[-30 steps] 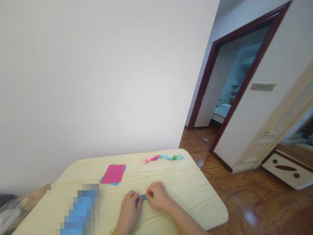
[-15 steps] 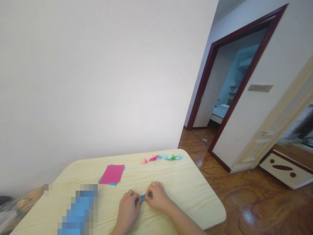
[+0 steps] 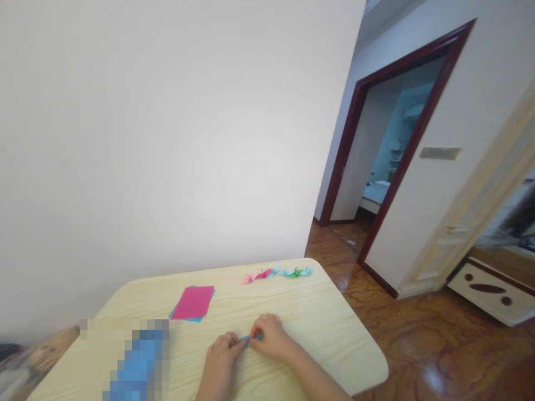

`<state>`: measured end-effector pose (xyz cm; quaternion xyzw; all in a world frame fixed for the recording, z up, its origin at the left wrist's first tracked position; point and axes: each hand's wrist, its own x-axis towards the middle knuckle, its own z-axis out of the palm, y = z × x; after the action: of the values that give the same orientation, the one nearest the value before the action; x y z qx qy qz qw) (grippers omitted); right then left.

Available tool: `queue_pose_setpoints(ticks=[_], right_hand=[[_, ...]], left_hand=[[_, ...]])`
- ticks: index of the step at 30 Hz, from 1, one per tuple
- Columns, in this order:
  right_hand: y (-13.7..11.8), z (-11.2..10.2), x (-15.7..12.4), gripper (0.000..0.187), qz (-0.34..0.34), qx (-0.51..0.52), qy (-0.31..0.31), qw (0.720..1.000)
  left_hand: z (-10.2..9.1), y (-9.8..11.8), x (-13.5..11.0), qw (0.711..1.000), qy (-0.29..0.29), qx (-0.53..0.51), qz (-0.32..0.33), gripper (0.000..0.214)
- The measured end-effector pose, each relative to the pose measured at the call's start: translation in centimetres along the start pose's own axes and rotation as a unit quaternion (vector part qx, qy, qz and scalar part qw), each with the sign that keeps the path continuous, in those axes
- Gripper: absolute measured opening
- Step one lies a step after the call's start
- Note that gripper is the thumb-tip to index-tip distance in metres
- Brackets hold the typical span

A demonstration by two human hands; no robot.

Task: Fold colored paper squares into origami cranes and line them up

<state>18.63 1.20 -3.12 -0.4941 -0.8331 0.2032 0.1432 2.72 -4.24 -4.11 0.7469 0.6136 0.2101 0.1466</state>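
Note:
Between my two hands is a small folded piece of blue paper [image 3: 244, 338], narrow and close to the tabletop. My left hand [image 3: 224, 356] pinches its left end, fingers bent. The fingertips of my right hand [image 3: 268, 336] press together on its right part, and a blue tip sticks out past them. Fingers cover much of the paper, so its full shape is hidden. Beyond my hands, a row of small folded paper cranes [image 3: 273, 273] in pink, red, light blue and green lies near the table's far edge.
A stack of square paper sheets [image 3: 194, 302], magenta over blue, lies left of my hands on the pale wooden table [image 3: 326, 323]. A blurred-out blue object [image 3: 140, 356] is at the near left. The white wall [image 3: 188, 139] stands behind; a doorway [image 3: 380, 145] is at the right.
My left fingers have shifted on the blue paper, which now looks thinner between my hands. The whole view has moved slightly, with the table a little lower.

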Motion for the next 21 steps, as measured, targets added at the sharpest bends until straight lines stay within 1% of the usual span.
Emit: queue_pose_setpoints(ticks=[3,6,8,11,15,21], right_hand=[[0.0,-0.2,-0.4,0.012,-0.012,0.003,0.004,1.000],[0.0,0.1,-0.5,0.013,-0.005,-0.001,0.014,1.000],[0.0,0.4,-0.5,0.012,0.002,-0.004,0.017,1.000],[-0.1,0.6,-0.3,0.011,0.008,-0.010,0.019,1.000],[-0.3,0.5,-0.1,0.013,0.013,-0.019,0.014,1.000],[-0.6,0.0,0.2,0.016,0.017,-0.029,-0.005,0.999]], left_hand=[[0.5,-0.4,-0.4,1.000,0.009,0.005,0.020,0.048],[1.2,-1.0,-0.5,0.998,0.030,-0.029,0.038,0.050],[1.4,-1.3,-0.4,0.997,0.039,-0.059,0.040,0.047],[1.3,-1.4,-0.1,0.995,0.038,-0.080,0.035,0.041],[0.7,-0.9,0.6,0.995,0.034,-0.088,0.018,0.026],[0.2,0.0,1.3,0.996,0.028,-0.089,-0.015,0.021]])
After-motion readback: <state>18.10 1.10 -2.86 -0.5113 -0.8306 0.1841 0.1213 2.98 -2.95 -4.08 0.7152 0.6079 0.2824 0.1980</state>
